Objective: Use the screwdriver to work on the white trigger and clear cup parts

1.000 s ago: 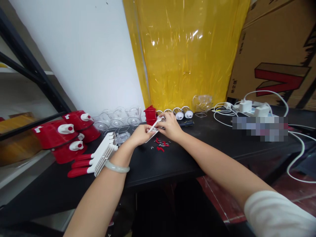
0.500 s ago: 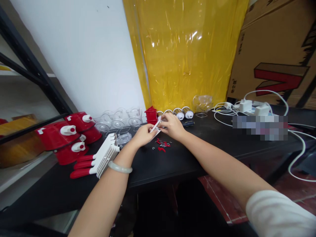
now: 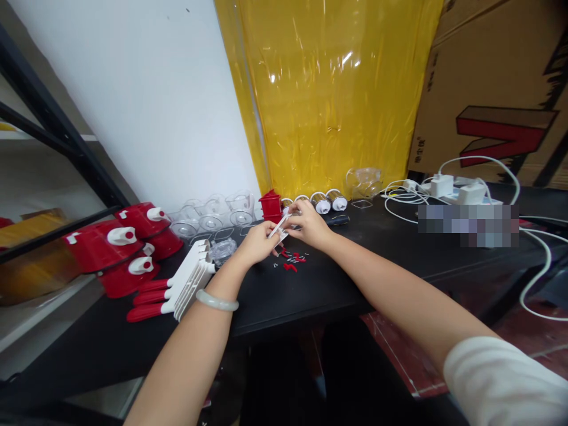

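Observation:
Between my hands, above the black table, is a small white plastic part, partly hidden by fingers. My left hand grips its near left side between thumb and fingers. Closed around the far right side, my right hand presses its fingertips on the part; whether they pinch something smaller cannot be made out. Just below the hands lie several small red plastic clips and loose screws. A dark-handled screwdriver rests right of my right hand. Behind the hands stand red plastic hoppers.
Red housings and white frames with red handles stand at the left. Clear plastic cups and metal drums with white ends line the back. White cables and a power strip are at the right, before a cardboard box.
The white part is turned slightly in my hands, and fingers of my left hand now show beneath it. The view has shifted a little; the table items stay put.

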Demonstrator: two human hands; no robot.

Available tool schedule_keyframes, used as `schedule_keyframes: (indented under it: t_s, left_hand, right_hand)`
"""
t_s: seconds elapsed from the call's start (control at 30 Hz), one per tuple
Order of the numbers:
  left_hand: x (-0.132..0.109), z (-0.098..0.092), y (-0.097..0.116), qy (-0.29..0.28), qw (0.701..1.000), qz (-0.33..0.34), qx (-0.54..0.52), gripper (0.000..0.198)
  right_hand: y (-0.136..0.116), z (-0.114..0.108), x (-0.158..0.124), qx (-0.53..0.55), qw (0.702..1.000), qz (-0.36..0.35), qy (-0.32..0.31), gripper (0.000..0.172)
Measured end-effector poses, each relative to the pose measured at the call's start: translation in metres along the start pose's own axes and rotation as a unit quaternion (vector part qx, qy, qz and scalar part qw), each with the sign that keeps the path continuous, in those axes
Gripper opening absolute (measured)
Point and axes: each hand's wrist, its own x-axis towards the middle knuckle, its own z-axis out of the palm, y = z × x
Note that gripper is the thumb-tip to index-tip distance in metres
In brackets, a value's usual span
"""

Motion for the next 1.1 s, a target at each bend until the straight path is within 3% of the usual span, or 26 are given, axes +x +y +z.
schedule_keyframes:
  t_s: [0.43,0.83,1.1]
  left_hand:
    - [-0.0001,0.0043,-0.0022,0.044,0.993,-0.011,0.109,0.015]
    - [-0.0011,0.0028,0.0059,0.041,0.998,-0.039,0.035,0.011]
    - [0.0015,-0.0001,0.0009,0.028,0.998,-0.048,0.001,0.015]
  right_hand:
    - [-0.0025,0.0091,-0.0065,0.012,0.999,0.037,-0.008,0.011]
    - [-0.0015,0.0038,-0.0054,0.0,1.0,-0.005,-0.018,0.01]
    - [-0.0022,0.0045,-0.0028,0.038,0.999,0.021,-0.014,0.014]
